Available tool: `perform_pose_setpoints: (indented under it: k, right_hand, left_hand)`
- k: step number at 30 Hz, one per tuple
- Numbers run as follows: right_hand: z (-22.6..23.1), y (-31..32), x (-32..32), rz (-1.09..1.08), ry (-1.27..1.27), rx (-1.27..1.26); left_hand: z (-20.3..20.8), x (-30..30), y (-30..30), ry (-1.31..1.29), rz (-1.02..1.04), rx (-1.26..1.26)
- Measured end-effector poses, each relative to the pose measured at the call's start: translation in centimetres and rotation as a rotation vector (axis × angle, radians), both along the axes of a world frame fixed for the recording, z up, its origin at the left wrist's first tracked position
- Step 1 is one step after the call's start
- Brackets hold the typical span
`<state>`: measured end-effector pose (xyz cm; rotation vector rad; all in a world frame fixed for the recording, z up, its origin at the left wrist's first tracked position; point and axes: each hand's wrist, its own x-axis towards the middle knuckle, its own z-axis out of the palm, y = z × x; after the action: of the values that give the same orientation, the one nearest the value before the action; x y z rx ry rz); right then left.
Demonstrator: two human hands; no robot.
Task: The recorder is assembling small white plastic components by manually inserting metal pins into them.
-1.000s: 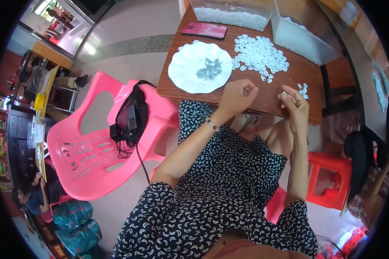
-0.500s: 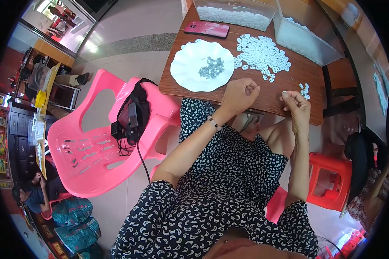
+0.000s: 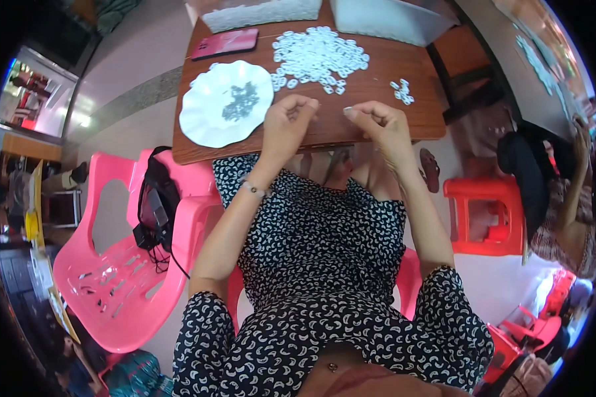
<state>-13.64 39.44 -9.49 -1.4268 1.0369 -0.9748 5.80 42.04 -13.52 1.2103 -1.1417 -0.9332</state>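
Observation:
My left hand is over the near part of the brown table, just right of a scalloped white plate. Thumb and forefinger are pinched together; whatever is between them is too small to make out. Facing it across a short gap, my right hand pinches a small white piece at its fingertips. On the plate lies a heap of tiny grey parts. Beyond my hands spreads a pile of small white oval pieces with holes. A smaller cluster of white pieces lies to the right.
Along the table's far edge stand two clear bins of white pieces. A pink phone lies behind the plate. At left, a pink chair carries a black bag with cables. A red stool stands at right.
The whole view has shifted, so the table appears farther left. My right hand has moved left, away from the small cluster, and the gap between my hands has narrowed. Both remain pinched.

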Motion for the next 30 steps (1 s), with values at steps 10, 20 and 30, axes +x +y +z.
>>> perform_pose_setpoints:
  k: [10,20,30]
  right_hand:
    - [-0.3,0.6,0.1,0.086,-0.134,0.017]
    - [-0.1,0.8,0.0,0.066,-0.106,0.037]
    - [-0.4,0.9,0.1,0.055,-0.108,-0.063]
  left_hand:
    - [1.1,-2.0,1.9,0.257,-0.133,0.113]
    - [2.0,-2.6,2.8,0.235,-0.164,0.142]
    - [2.0,-2.9,2.9,0.206,-0.157,0.101]
